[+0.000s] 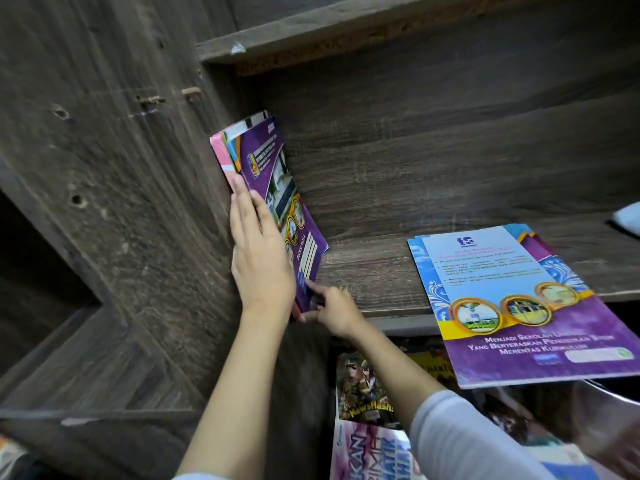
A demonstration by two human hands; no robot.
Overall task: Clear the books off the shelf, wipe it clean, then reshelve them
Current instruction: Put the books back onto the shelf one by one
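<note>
- Left hand [259,268] flat, pressing upright books [273,188] against side wall [138,202].
- Right hand [332,306] at their lower corner; grip unclear.
- Risk: released, books slump away from wall; overhanging stack [519,306] may tip.

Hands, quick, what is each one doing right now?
Left hand: open, straight fingers pressed flat against the upright books.
Right hand: pinching the bottom corner of the purple book.
</note>
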